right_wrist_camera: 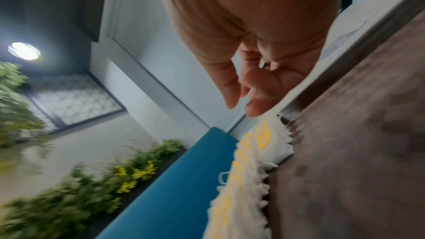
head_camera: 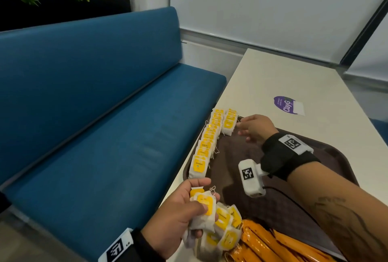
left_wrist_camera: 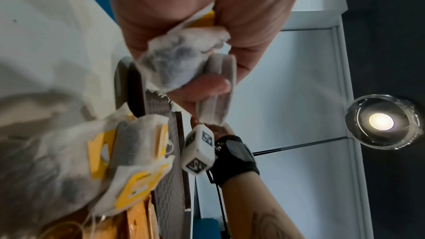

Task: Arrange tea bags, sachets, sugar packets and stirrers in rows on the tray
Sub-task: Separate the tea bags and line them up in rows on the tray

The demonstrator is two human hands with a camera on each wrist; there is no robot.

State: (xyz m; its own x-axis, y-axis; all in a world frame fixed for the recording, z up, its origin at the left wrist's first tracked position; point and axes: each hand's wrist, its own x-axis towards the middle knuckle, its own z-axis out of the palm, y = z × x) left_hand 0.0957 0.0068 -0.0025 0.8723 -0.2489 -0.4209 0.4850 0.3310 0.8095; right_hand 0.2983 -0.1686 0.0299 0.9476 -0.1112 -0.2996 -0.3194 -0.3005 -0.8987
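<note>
A dark brown tray (head_camera: 283, 205) lies on the white table. Along its left edge runs a long row of white tea bags with yellow tags (head_camera: 206, 144), and a short second row (head_camera: 230, 122) begins beside it at the far end. My right hand (head_camera: 251, 128) hovers just right of that short row, fingers loosely bent and holding nothing; in the right wrist view the right hand (right_wrist_camera: 243, 104) has its fingertips right at the nearest bag (right_wrist_camera: 266, 137). My left hand (head_camera: 189, 205) grips a bunch of tea bags (head_camera: 204, 209) at the tray's near left corner, also seen as held tea bags (left_wrist_camera: 179, 61).
A loose pile of tea bags (head_camera: 224, 226) and orange sachets (head_camera: 273, 245) lies at the tray's near end. A purple sticker (head_camera: 287, 104) marks the table (head_camera: 294, 85) beyond the tray. A blue bench (head_camera: 94, 104) runs along the left of the table.
</note>
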